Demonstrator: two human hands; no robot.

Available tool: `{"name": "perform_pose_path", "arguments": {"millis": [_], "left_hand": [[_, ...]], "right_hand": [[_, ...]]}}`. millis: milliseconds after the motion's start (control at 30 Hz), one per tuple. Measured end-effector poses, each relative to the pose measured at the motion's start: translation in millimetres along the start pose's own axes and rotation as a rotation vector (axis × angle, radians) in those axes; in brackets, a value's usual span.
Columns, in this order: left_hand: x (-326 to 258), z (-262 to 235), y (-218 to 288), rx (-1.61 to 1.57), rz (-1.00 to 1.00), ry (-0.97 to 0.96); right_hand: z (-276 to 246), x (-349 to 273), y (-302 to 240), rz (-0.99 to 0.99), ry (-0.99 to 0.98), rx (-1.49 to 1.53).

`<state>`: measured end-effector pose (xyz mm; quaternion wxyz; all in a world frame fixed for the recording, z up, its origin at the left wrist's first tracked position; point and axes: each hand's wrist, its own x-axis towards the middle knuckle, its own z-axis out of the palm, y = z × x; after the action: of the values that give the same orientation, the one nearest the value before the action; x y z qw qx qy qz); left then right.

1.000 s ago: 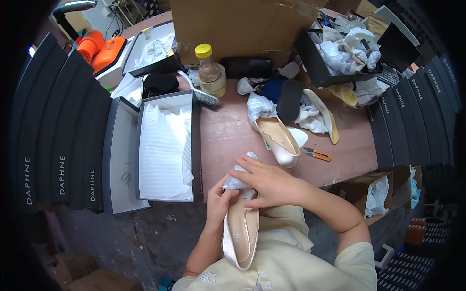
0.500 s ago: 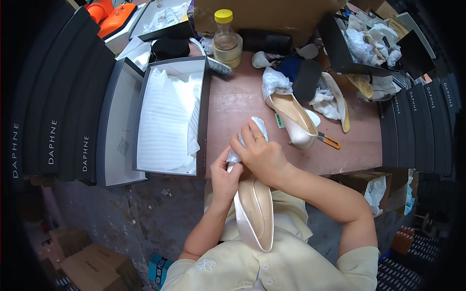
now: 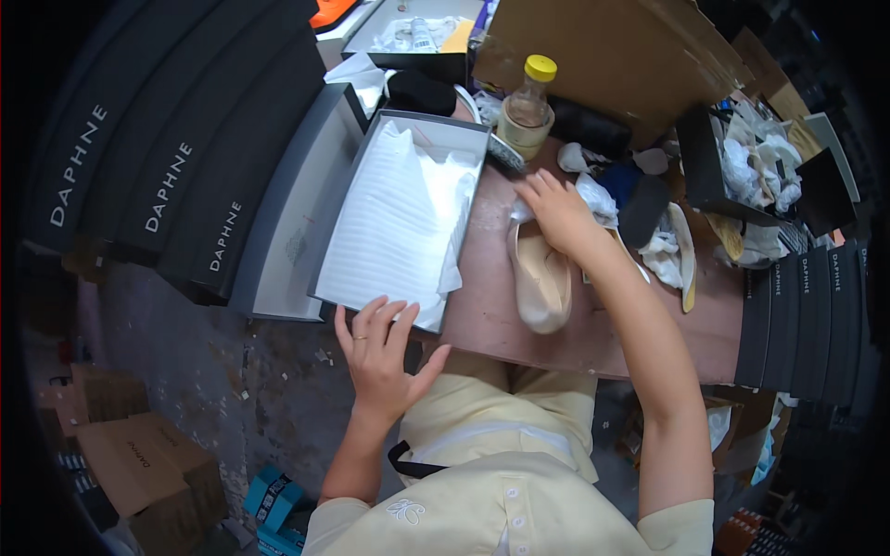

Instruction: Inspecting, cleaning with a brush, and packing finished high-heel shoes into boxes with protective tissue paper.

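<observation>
A cream high-heeled shoe (image 3: 542,283) lies on the reddish table (image 3: 603,334), toe pointing toward me. My right hand (image 3: 559,211) lies over its far end with the fingers spread on top, holding it, next to crumpled white tissue (image 3: 598,196). My left hand (image 3: 382,357) hovers open with fingers apart at the near edge of an open grey shoe box (image 3: 399,222) lined with white paper. It holds nothing.
The box lid (image 3: 283,232) lies left of the box beside stacked black shoe boxes (image 3: 158,176). Behind stand a yellow-capped bottle (image 3: 527,116) and a cardboard box (image 3: 603,46). Another cream shoe (image 3: 684,259), a black tray of paper (image 3: 714,157) and more black boxes (image 3: 807,315) sit at the right.
The shoe has gone from my lap onto the table with my right hand. My left hand let go of it and moved left to the shoe box's near edge.
</observation>
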<state>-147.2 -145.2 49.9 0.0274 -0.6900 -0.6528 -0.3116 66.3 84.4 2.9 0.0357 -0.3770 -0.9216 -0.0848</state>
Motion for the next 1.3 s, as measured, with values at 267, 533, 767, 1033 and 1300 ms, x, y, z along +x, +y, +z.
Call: {"name": "perform_pose_path", "arguments": {"millis": [267, 533, 767, 1033, 1300], "left_hand": [[-30, 55, 20, -0.279, 0.156, -0.193], [46, 25, 4, 0.145, -0.156, -0.553], [29, -8, -7, -0.117, -0.073, 0.460], [48, -13, -5, -0.204, -0.034, 0.169], [55, -19, -50, -1.160, -0.635, 0.531]], "right_hand": [[-111, 45, -46, -0.053, -0.310, 0.607], [-56, 40, -79, -0.336, -0.401, -0.289], [-117, 73, -82, -0.169, -0.172, 0.629], [-161, 87, -117, -0.164, 0.126, 1.158], [-28, 41, -127, -0.548, -0.416, 0.194]]}}
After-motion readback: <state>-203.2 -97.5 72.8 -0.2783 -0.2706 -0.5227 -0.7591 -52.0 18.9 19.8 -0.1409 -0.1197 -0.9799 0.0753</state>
